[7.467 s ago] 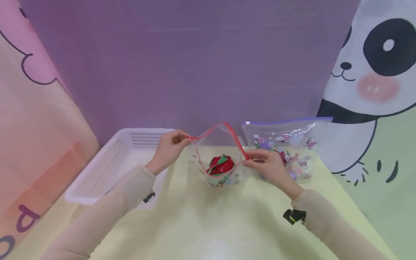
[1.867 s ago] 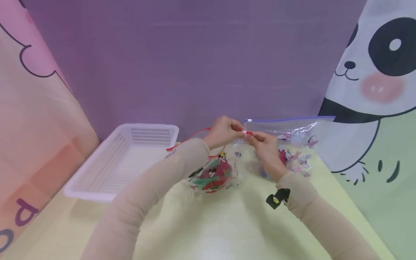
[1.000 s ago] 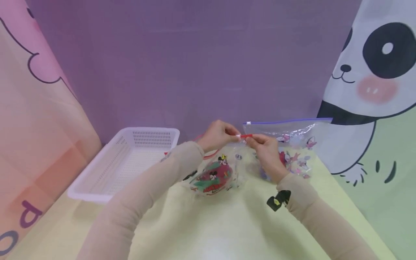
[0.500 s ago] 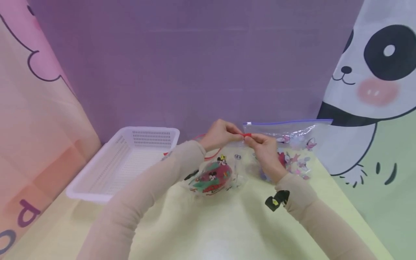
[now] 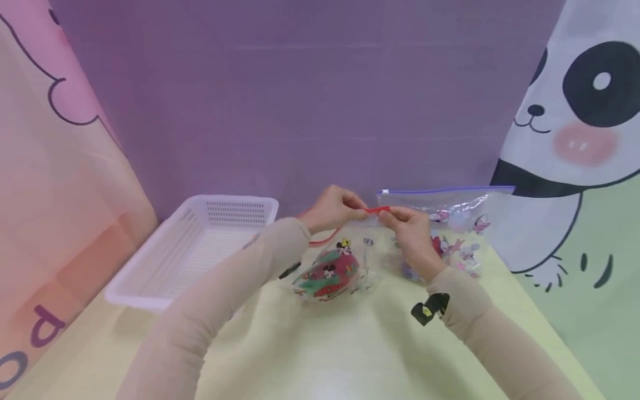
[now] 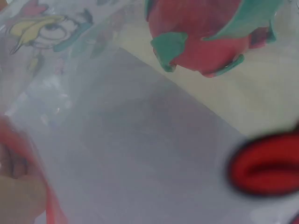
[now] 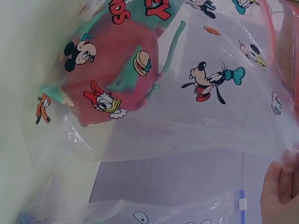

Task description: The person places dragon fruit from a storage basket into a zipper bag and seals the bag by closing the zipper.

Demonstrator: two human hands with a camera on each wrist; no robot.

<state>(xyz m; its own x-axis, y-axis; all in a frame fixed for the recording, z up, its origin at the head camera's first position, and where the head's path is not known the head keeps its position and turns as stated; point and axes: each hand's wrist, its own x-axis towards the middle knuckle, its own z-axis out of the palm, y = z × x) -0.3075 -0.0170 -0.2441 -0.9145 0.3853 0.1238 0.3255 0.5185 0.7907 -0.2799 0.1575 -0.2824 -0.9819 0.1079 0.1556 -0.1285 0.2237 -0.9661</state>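
Note:
A clear zip bag (image 5: 367, 261) with a red zip edge and cartoon prints stands on the table in the head view. Inside lies a red fruit with green scales, a dragon fruit (image 5: 332, 273), seen closer through the film in the right wrist view (image 7: 114, 77). My left hand (image 5: 336, 208) pinches the red zip edge close to its right end. Right beside it, my right hand (image 5: 410, 228) pinches the end corner between thumb and fingers. A short red stretch shows between the two hands. Left of my left hand, the zip edge still bows apart.
A white perforated basket (image 5: 192, 255) stands at the left. Behind my right hand, a second clear zip bag (image 5: 457, 214) with a purple zip edge and a white slider holds something red and leans against the purple backdrop (image 5: 320, 100).
Earlier both hands held the bag's mouth wide apart; my left hand has since moved right, beside the right. A white slider seen at my left fingertips a second ago is now hidden.

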